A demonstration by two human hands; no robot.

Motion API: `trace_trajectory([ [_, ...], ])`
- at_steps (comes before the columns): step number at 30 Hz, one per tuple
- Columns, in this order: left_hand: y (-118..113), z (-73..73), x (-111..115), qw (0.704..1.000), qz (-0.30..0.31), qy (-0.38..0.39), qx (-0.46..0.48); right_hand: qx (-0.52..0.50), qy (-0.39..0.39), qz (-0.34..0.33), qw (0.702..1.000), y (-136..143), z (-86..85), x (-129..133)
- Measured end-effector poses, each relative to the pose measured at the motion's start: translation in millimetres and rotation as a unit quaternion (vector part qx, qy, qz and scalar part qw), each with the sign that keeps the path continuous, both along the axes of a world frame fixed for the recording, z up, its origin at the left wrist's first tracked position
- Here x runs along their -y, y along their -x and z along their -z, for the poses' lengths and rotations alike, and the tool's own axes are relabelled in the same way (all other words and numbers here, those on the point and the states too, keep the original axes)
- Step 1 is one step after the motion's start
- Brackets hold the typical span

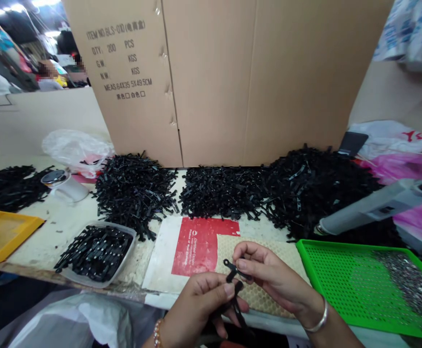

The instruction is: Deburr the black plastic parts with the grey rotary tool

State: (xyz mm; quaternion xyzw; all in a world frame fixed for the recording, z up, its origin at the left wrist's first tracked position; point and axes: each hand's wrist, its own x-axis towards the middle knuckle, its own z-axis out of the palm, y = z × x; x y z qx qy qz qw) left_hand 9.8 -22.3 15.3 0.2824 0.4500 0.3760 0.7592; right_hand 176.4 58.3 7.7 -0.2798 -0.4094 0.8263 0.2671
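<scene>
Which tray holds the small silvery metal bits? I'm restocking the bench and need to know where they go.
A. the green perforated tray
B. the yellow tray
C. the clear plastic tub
A: the silvery bits lie heaped in the right part of the green perforated tray, beside the right hand.

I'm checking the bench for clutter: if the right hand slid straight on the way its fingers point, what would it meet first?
The right hand points left and slightly away, pinching a black strip with the left hand. Straight on, it would probably cross the red-and-white card first, then reach the clear tub of black strips; depth is uncertain.
</scene>
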Motion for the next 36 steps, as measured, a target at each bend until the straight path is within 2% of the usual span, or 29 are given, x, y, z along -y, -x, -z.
trace_trajectory([
  [3,-0.8,-2.2,-0.7,1.000,-0.002,0.001,-0.027,0.007,-0.011,-0.005,1.000,-2.4,1.4,-1.4],
  [8,-5.5,0.9,-1.4,0.998,-0.024,-0.004,-0.062,0.057,-0.079,-0.007,0.995,-8.3,1.5,-4.9],
  [13,-9.3,6.3,-1.7,0.996,-0.037,-0.003,-0.084,0.081,-0.067,0.005,0.994,-8.8,8.9,-5.3],
  [22,-9.6,7.9,-1.4,0.997,-0.043,0.009,-0.065,0.081,-0.086,0.041,0.992,4.9,14.3,-0.4],
  [36,-7.5,8.8,-1.4,0.998,-0.052,0.014,-0.014,0.081,-0.111,0.047,0.989,5.8,15.3,2.1],
])
